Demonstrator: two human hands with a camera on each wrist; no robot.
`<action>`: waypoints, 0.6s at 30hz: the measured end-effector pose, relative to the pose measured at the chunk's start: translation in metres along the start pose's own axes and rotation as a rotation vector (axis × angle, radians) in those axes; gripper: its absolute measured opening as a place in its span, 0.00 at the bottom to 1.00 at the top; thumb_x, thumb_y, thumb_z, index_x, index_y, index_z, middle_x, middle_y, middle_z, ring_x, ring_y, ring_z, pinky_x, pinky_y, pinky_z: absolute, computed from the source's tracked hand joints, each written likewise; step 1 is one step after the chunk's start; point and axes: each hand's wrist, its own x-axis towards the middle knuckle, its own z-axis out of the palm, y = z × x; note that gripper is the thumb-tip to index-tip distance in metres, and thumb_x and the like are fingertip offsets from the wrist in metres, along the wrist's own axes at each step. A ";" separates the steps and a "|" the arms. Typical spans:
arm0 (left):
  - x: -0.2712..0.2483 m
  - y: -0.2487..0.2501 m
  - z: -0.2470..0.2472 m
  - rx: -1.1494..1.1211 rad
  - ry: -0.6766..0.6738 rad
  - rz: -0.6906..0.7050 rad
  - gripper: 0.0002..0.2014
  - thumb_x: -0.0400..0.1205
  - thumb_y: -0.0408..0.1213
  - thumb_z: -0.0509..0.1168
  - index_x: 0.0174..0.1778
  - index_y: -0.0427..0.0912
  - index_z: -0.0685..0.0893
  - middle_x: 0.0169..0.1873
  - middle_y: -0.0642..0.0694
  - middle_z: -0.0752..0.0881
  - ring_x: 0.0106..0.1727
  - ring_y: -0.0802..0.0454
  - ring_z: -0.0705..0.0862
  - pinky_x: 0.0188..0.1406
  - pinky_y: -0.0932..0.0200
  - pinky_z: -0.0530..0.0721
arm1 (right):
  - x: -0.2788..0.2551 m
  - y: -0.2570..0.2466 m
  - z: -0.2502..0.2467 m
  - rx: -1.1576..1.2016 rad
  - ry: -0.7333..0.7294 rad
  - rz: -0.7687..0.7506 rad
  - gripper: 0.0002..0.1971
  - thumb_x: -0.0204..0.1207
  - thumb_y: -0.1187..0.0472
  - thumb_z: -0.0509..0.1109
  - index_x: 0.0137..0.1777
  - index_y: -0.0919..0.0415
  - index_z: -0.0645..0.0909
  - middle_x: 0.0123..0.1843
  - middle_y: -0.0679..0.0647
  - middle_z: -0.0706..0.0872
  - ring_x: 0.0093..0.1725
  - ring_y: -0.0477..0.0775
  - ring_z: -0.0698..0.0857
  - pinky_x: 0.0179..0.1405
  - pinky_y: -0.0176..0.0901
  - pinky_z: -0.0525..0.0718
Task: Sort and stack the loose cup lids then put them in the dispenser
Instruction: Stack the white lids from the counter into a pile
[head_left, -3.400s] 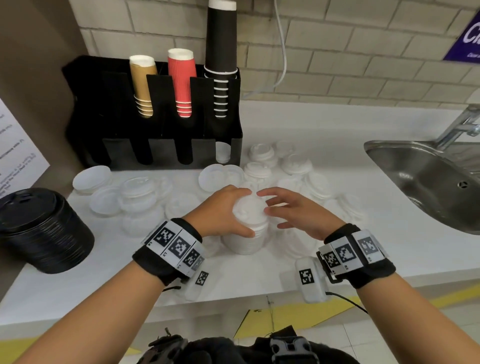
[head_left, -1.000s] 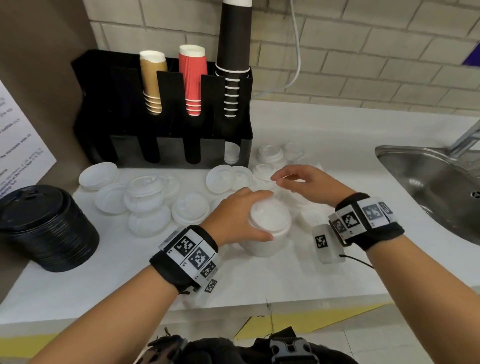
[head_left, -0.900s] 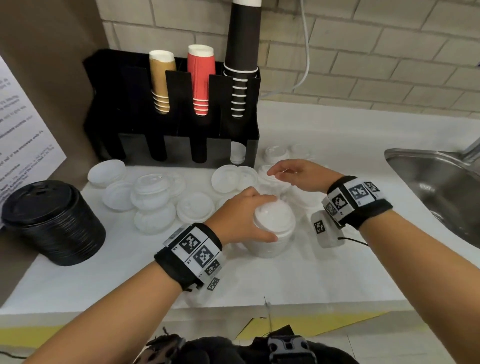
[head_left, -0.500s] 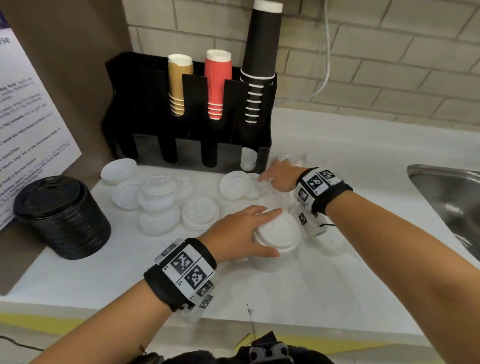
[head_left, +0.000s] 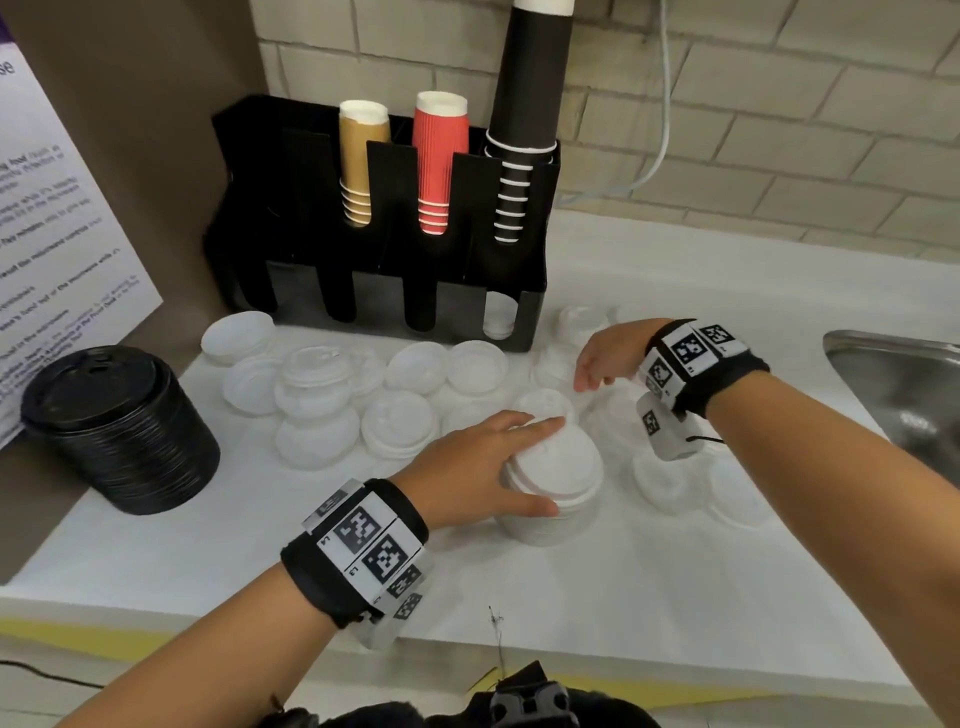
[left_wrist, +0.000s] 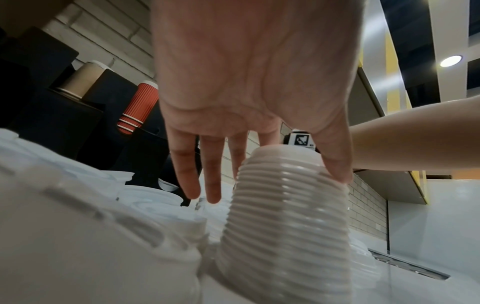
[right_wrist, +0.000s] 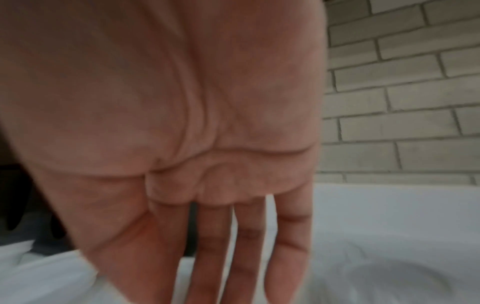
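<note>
White bench (head_left: 218, 561), brick wall behind. Stacking step under way: left hand (head_left: 467, 467) cups the top of the white lid stack (head_left: 550, 499), well in front of the black dispenser (head_left: 384, 228). Right hand (head_left: 608, 353), fingers loose and empty, reaches toward loose lids (head_left: 566, 322) just right of the dispenser. Next: pinch one, seat it on the stack.

White counter (head_left: 649, 587) with loose white lids (head_left: 399, 423), black lid stack (head_left: 122, 431), black dispenser (head_left: 384, 228).
</note>
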 end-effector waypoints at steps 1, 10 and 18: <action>0.000 0.000 0.000 -0.004 0.000 0.000 0.42 0.73 0.64 0.70 0.81 0.73 0.55 0.81 0.62 0.60 0.78 0.55 0.68 0.73 0.50 0.74 | 0.001 0.003 0.003 0.022 0.028 0.007 0.17 0.82 0.63 0.62 0.70 0.58 0.80 0.68 0.55 0.80 0.65 0.55 0.78 0.57 0.38 0.76; 0.001 0.000 -0.001 -0.023 0.005 0.011 0.42 0.73 0.62 0.72 0.81 0.71 0.58 0.79 0.62 0.64 0.76 0.57 0.69 0.72 0.52 0.74 | 0.041 0.010 0.025 0.059 0.134 0.001 0.48 0.65 0.57 0.81 0.80 0.38 0.57 0.69 0.56 0.71 0.69 0.60 0.74 0.54 0.45 0.73; 0.001 0.001 -0.001 -0.022 0.004 0.010 0.42 0.74 0.61 0.72 0.82 0.68 0.58 0.80 0.62 0.63 0.76 0.56 0.69 0.72 0.50 0.74 | 0.056 -0.001 0.032 0.066 0.299 -0.065 0.36 0.63 0.48 0.82 0.68 0.47 0.67 0.65 0.57 0.72 0.53 0.60 0.77 0.50 0.49 0.77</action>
